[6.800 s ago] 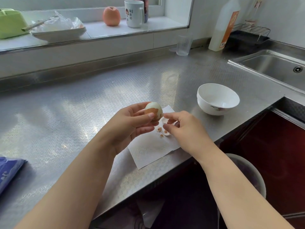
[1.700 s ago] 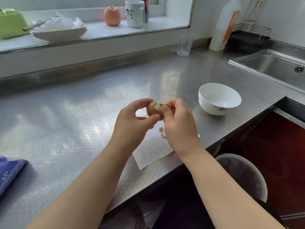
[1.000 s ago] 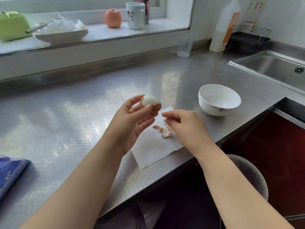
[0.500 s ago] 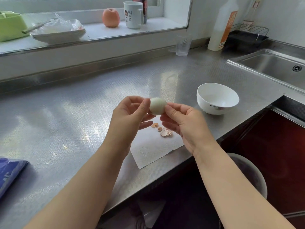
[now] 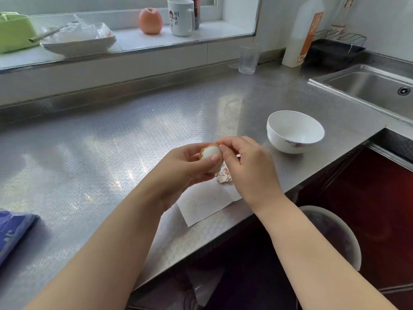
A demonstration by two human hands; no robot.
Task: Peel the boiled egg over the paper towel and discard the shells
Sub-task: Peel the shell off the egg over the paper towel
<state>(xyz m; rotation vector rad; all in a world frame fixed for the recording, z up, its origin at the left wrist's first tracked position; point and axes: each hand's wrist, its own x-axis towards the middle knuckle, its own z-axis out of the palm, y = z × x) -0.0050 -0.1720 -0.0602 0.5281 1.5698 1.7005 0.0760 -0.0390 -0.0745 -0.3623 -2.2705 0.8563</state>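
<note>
The fingers of the right hand (image 5: 248, 166) are pinched together at the top right of the egg (image 5: 211, 158), thumb and forefinger closed on what looks like an edge of shell; the piece itself is too small to make out. The left hand (image 5: 185, 168) cradles the egg from the left and below, its thumb across the front and its fingers curled behind, so the egg is held firmly between both hands, above the far end of the towel (image 5: 207, 204).

The egg's long axis runs roughly from upper left to lower right. Most of the side in view is bare white, with a brown patch of shell on the upper left by the left fingertips. That patch lies on the far side of the egg from the right fingers, so I judge the egg needs turning in the left hand to bring it within reach. Its back and underside are hidden by the palms.

Shell bits (image 5: 223, 177) lie on the towel just beneath the hands, partly covered by the right hand. The towel sits at the near edge of the tabletop (image 5: 111, 153), with a bin (image 5: 335, 233) below to the right.
</note>
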